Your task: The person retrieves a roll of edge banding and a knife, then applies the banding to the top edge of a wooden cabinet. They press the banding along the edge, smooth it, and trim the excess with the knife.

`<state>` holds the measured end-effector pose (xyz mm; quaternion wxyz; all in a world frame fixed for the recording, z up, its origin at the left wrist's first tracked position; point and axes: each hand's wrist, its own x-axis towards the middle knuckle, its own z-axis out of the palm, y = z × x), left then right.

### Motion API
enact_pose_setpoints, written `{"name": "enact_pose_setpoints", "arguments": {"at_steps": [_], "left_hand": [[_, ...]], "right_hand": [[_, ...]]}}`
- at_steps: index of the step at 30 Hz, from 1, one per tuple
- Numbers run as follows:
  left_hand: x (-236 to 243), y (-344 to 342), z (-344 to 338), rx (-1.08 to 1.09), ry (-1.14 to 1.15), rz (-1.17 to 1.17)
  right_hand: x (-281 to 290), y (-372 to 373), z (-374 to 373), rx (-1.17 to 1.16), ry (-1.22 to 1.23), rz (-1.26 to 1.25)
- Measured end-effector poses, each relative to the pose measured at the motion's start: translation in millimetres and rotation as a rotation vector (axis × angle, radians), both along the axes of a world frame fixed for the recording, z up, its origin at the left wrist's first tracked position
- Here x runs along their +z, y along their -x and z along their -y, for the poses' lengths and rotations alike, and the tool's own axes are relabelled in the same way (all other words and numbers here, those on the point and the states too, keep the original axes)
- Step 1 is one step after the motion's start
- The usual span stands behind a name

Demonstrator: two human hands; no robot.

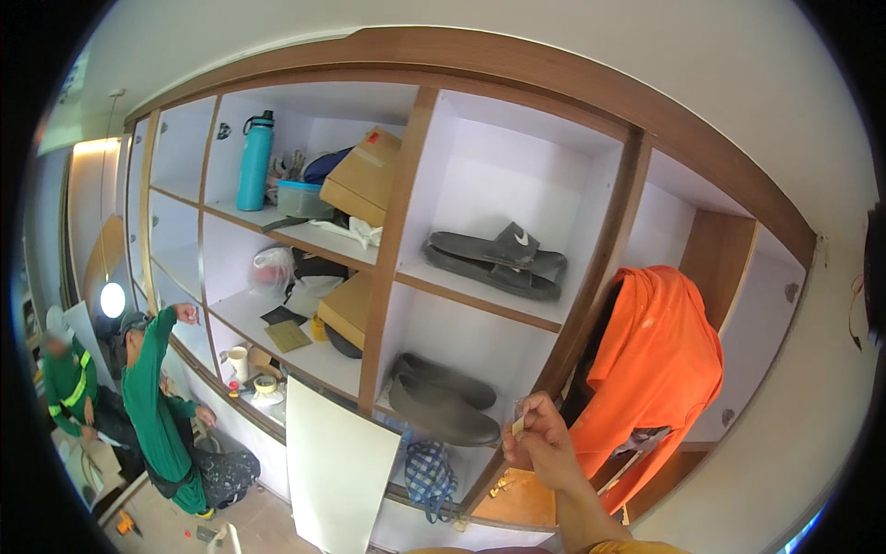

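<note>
My right hand (543,443) is raised in front of the wooden upright between two shelf columns. Its thumb and fingers are pinched on a small clear plastic piece (519,420) with a pale yellowish part; its exact kind is too small to make out. Just left of the hand, a pair of black shoes (443,399) sits in a lower compartment, with a pair of black slides (498,261) in the one above. On the right, beside my wrist, an orange long-sleeved garment (657,346) hangs in the cabinet. My left hand is out of view.
A white panel (337,471) leans against the shelves, near a blue checkered bag (430,475). Farther left, shelves hold a teal bottle (256,162), cardboard box (365,175) and mug (238,362). Two people in green work there, one crouching person (161,415) reaching toward the cabinet.
</note>
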<state>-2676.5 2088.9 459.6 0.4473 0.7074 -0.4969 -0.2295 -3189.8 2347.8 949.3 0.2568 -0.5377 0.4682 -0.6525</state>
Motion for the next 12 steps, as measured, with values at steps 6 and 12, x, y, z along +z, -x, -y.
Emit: {"name": "enact_pose_setpoints", "arguments": {"at_steps": [6, 12], "left_hand": [[-22.3, 36.9, -39.3, -0.060, -0.113, 0.028], [-47.0, 66.9, -57.3, -0.124, -0.184, 0.094]], "right_hand": [[6.2, -33.7, 29.4, 0.008, -0.100, -0.105], [-3.9, -38.0, 26.3, -0.008, -0.122, -0.130]]}}
